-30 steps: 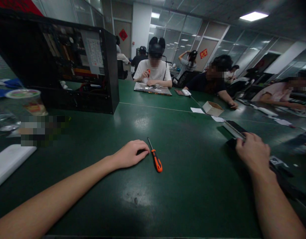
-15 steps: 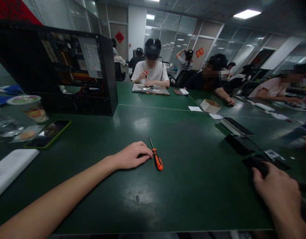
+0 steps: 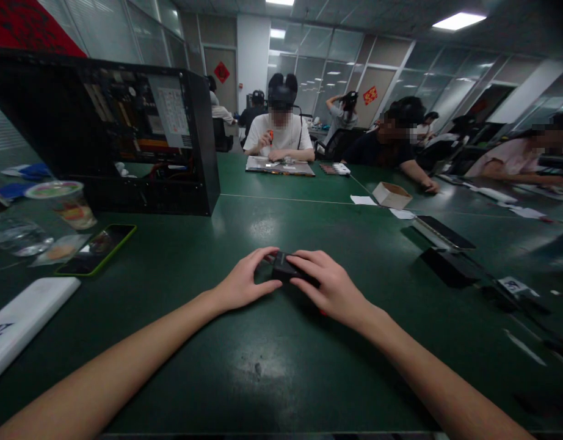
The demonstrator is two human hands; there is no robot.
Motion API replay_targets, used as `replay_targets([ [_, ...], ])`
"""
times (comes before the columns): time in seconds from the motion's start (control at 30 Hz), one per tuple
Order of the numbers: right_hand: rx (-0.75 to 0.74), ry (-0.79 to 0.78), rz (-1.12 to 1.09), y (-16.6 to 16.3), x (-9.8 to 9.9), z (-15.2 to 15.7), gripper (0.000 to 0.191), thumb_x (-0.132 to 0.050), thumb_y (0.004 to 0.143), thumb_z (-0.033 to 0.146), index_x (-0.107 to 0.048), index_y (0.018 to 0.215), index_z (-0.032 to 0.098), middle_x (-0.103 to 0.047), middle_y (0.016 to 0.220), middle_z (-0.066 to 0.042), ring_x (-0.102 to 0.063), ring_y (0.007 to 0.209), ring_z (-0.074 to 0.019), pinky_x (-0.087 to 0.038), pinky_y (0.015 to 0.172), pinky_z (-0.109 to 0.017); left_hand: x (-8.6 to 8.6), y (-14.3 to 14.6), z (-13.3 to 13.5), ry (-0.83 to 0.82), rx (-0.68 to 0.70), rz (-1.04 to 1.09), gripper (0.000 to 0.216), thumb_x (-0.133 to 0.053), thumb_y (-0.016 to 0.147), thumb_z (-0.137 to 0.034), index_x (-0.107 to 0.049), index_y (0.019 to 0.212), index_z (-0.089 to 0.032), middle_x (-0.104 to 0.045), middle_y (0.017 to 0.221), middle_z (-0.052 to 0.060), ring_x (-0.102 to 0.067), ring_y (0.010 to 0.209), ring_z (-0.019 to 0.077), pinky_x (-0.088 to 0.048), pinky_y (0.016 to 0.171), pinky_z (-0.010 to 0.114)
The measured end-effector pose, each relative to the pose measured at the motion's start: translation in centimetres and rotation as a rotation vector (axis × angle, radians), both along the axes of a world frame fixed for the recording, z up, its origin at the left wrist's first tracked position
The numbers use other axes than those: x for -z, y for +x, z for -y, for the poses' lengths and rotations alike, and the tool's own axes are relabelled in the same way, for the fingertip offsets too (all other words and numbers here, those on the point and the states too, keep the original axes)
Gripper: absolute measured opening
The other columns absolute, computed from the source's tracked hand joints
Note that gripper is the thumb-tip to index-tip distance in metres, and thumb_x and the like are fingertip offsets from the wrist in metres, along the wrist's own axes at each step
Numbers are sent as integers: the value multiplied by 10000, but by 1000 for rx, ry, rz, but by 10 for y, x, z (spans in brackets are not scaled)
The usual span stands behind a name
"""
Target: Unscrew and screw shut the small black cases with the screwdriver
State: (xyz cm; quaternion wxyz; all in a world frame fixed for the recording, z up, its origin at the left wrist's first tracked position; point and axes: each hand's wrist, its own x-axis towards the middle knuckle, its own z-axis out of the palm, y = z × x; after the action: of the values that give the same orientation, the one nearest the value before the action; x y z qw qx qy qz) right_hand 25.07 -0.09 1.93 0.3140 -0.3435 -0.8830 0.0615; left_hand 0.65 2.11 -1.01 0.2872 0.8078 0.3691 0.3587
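Note:
A small black box-shaped part (image 3: 284,269) lies on the green table (image 3: 272,360) in front of me. My right hand (image 3: 330,286) is curled over it and grips it from the right. My left hand (image 3: 243,282) pinches its left end with thumb and fingers. The orange-handled screwdriver is almost hidden under my right hand; only a speck of orange (image 3: 322,313) shows below the palm.
An open black computer case (image 3: 126,140) stands at the back left. A cup (image 3: 66,205), a green-edged phone (image 3: 97,247) and a white box (image 3: 20,321) lie at the left. Black parts (image 3: 446,266) and a phone (image 3: 444,225) lie right. Several people sit across the table.
My right hand picked up the black part at the far right and brought it to the centre, over the screwdriver. My left hand shifted onto the part's left end.

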Motion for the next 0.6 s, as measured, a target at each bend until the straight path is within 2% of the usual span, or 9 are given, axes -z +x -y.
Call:
replay_targets([
  [0.13, -132, -152, 20, -26, 14, -22, 366, -611, 962, 261, -576, 1315, 174, -665, 1277, -143, -625, 1146, -256, -533, 1003, -465, -4, -7, -7, -43, -39, -86, 368, -767, 846, -359, -662, 1165, -208, -734, 1109, 56, -688, 1027, 261, -521, 923, 377],
  [0.23, -139, -229, 19, -22, 22, -23, 419, -634, 947, 272, -533, 1347, 199, -657, 1290, -136, -619, 1173, -261, -522, 1022, -489, -4, -9, -9, -23, -1, -123, 395, -785, 832, -344, -670, 1187, -212, -736, 1141, 52, -684, 1056, 258, -510, 942, 365],
  [0.37, -90, -147, -55, -8, 20, -20, 360, -602, 967, 293, -561, 1314, 209, -642, 1296, -143, -601, 1212, -268, -506, 1043, -498, -3, -7, -9, -20, 7, -143, 419, -763, 851, -385, -658, 1219, -214, -728, 1183, 62, -680, 1078, 263, -509, 956, 369],
  [0.47, -53, -7, -165, -2, 5, -16, 233, -553, 988, 246, -625, 1204, 199, -710, 1076, -105, -674, 1007, -225, -571, 889, -400, -3, -7, -8, -24, 8, -147, 397, -730, 878, -400, -661, 1224, -218, -727, 1196, 58, -679, 1087, 260, -509, 965, 367],
  [0.53, -72, 109, -247, -2, -15, -6, 221, -539, 979, 181, -633, 1178, 208, -728, 955, -59, -692, 841, -175, -575, 762, -312, -4, -7, -8, -16, 10, -140, 398, -714, 892, -391, -654, 1248, -222, -722, 1219, 57, -675, 1106, 257, -503, 981, 366],
  [0.6, -140, 224, -291, -4, -40, 11, 271, -544, 950, 122, -624, 1185, 232, -742, 926, -26, -695, 757, -145, -559, 690, -266, -5, -7, -7, -11, 24, -141, 400, -703, 904, -383, -648, 1269, -227, -715, 1241, 58, -667, 1127, 256, -496, 997, 368],
])
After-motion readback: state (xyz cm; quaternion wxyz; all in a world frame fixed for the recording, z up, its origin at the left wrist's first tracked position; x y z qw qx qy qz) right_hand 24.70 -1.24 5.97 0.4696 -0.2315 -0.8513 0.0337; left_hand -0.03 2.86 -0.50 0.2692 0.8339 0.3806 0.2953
